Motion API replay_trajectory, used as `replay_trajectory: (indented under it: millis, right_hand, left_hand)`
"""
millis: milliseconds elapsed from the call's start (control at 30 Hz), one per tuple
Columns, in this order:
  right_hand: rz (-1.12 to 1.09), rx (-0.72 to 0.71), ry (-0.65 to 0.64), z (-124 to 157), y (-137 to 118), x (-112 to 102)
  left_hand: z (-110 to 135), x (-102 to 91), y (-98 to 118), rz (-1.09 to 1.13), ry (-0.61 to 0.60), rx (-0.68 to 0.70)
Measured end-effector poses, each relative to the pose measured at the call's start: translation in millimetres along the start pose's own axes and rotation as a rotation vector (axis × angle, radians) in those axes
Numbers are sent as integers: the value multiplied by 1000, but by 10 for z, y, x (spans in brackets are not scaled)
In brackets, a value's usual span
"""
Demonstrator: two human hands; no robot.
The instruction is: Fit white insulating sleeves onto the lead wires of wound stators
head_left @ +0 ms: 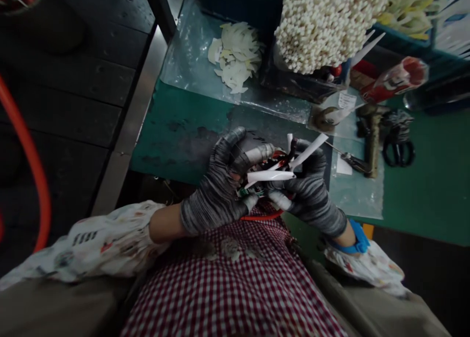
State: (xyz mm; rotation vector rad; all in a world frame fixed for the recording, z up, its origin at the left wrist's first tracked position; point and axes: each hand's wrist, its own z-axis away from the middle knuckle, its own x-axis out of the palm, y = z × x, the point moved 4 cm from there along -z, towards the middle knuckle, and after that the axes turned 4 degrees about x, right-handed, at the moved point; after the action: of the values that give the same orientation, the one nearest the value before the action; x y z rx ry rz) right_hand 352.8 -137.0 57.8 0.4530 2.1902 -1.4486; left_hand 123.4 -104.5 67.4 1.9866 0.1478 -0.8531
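Observation:
My left hand [219, 186], in a grey striped glove with taped fingertips, is closed round the left side of what looks like a copper-wound motor stator [282, 162]. On its right side, my right hand [316, 190] in a matching glove grips the same part. Several white insulating sleeves [270, 176] stick out of it, one slanting up to the right. Dark leads and reddish copper wire show between the fingers. A bit of green [243, 192] shows low at its left. The part is held at the table's near edge, above my lap; my fingers hide much of it.
On the green table [176, 141] lie translucent film pieces [237, 53] on plastic. Behind stands a bin holding a big bundle of white tubes [330, 24]. At right are a hammer [373, 141], a screwdriver [354, 162], black-handled scissors [398, 151] and a red can [396, 80].

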Motion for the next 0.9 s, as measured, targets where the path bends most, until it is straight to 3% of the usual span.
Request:
replay_trajectory:
  millis: [133, 400, 567, 667, 733, 833, 900]
  right_hand:
    - [103, -43, -56, -22, -20, -21]
    - [72, 158, 41, -9, -91, 117]
    - [20, -15, -175, -383, -94, 134]
    - [-136, 11, -239, -658, -69, 158]
    - [-226, 83, -195, -812, -19, 212]
    - [-275, 110, -132, -986, 43, 378]
    - [-281, 108, -128, -1072, 71, 515]
  left_hand:
    - [-14, -30, 67, -13, -16, 57]
    - [-81, -24, 8, 58, 49, 99]
    - [-103, -114, -200, 59, 136, 91]
    - [-129, -228, -401, 31, 150, 67]
    - [-201, -320, -572, 50, 99, 48]
    - [-348, -456, -833, 189, -105, -4]
    - [-401, -574, -948, 136, -187, -16]
